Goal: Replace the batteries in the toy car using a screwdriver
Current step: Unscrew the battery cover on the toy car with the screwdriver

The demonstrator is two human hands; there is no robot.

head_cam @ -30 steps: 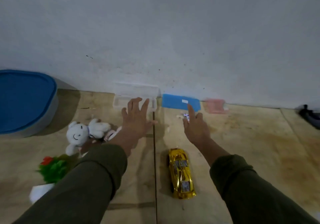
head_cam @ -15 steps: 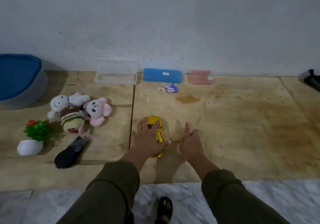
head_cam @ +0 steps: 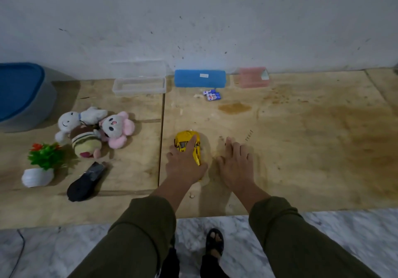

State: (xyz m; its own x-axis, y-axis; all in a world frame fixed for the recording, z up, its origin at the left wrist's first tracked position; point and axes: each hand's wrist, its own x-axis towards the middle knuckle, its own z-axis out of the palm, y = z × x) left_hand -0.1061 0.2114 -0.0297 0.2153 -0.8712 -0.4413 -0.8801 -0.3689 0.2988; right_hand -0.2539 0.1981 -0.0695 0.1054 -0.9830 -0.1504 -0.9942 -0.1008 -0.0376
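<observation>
The yellow toy car [head_cam: 187, 141] stands on the wooden tabletop [head_cam: 301, 148], nose pointing away from me. My left hand [head_cam: 185, 165] lies over its rear half, one finger along the roof, the thumb against its right side and the other fingers down its left side. My right hand [head_cam: 233, 165] rests flat on the wood just right of the car, fingers straight, holding nothing. Three small blue-and-white batteries [head_cam: 212, 95] lie farther back, in front of a blue case [head_cam: 199, 78]. I see no screwdriver.
A clear plastic box [head_cam: 139, 86] and a pink box [head_cam: 252, 77] stand against the wall. At the left are plush toys [head_cam: 94, 127], a small potted plant [head_cam: 43, 163], a black object [head_cam: 87, 182] and a blue-lidded container [head_cam: 19, 92]. Marble floor lies below the table edge.
Both hands drew back from the far side of the table toward me. My left hand came down over the yellow car and my right hand settled flat beside it.
</observation>
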